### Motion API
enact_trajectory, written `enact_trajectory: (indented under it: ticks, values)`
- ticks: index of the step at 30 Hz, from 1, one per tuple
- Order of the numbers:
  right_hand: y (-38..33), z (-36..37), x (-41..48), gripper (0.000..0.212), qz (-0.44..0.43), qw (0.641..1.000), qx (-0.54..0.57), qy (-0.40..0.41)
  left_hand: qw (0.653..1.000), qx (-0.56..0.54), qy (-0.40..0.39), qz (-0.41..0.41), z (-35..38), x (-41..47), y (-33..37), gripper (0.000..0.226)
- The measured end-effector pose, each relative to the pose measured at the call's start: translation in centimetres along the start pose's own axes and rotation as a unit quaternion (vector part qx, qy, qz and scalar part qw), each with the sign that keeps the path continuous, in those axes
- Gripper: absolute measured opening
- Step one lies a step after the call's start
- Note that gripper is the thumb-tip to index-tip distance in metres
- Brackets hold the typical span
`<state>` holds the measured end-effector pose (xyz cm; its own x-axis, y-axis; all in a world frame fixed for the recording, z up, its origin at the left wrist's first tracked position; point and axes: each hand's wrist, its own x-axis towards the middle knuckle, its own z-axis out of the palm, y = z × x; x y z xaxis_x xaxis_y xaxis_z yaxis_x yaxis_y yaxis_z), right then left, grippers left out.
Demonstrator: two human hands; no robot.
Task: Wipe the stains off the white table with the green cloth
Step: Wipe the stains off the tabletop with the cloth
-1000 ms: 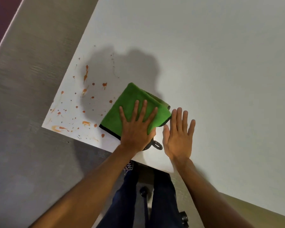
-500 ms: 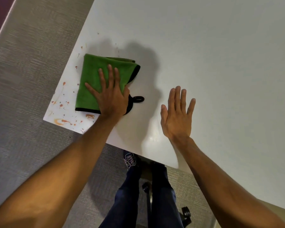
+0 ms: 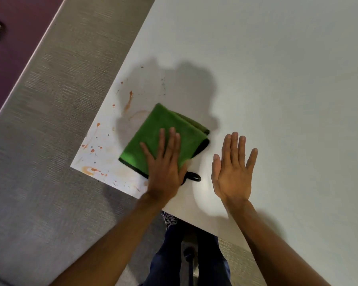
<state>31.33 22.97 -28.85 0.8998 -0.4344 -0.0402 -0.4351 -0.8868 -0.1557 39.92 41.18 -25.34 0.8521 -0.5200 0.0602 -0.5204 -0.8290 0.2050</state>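
Lying flat: left hand (image 3: 163, 168) on green cloth (image 3: 163, 129), right hand (image 3: 233, 172) on white bench (image 3: 277, 79). Orange stains (image 3: 92, 169) left of both hands, grey floor (image 3: 39, 182) beyond.

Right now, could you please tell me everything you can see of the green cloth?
The green cloth looks like soft, fuzzy microfibre, folded into a rough square with layers showing at its far right edge. A black trim runs along its near edges, and a black loop sticks out at the near corner. It lies flat on the white table, turned diagonally, beside orange stains. The left hand presses on it with straight fingers.
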Motion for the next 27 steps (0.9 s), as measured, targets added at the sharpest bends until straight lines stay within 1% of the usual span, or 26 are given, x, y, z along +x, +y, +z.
enact_trajectory:
  ticks: [2,4,6,9,11,13,18,21,25,27]
  values:
    - [0.0,-0.1,0.0,0.065,-0.003,1.0,-0.006,0.002,1.0,0.013,0.01,-0.002,0.7,2.1,1.5,0.072]
    - [0.0,-0.3,0.0,0.065,-0.003,1.0,-0.008,0.001,0.999,0.015,0.021,-0.034,0.9,5.4,2.0,0.072]
    - [-0.1,-0.5,-0.1,0.065,0.0,1.0,-0.012,-0.004,0.998,0.022,0.015,-0.057,0.7,9.2,1.4,0.074]
    - [-0.2,-0.7,0.0,0.065,-0.003,1.0,-0.013,-0.008,0.995,0.066,-0.04,-0.06,0.6,14.7,-1.0,0.073]
    - [-0.3,-0.7,0.0,0.065,-0.004,1.0,-0.015,0.0,0.993,0.067,-0.078,-0.064,0.7,17.2,-2.9,0.076]
    - [-0.2,-0.7,-0.1,0.065,-0.005,1.0,-0.019,0.006,0.991,0.052,-0.095,-0.082,0.4,18.6,-4.2,0.078]
    - [-0.1,-0.7,0.0,0.067,-0.008,1.0,-0.019,0.005,0.985,0.06,-0.097,-0.132,-0.4,18.9,-4.9,0.074]
    - [-0.1,-0.6,0.0,0.067,-0.006,1.0,-0.021,0.006,0.987,0.058,-0.114,-0.102,-0.9,17.7,-5.7,0.071]
    - [-0.2,-0.7,0.0,0.067,-0.007,1.0,-0.024,0.004,0.991,0.043,-0.128,-0.009,-1.9,13.9,-7.7,0.072]
    - [-0.2,-0.7,0.1,0.067,-0.004,1.0,-0.023,0.002,0.992,0.028,-0.121,0.029,-2.4,11.4,-8.3,0.075]
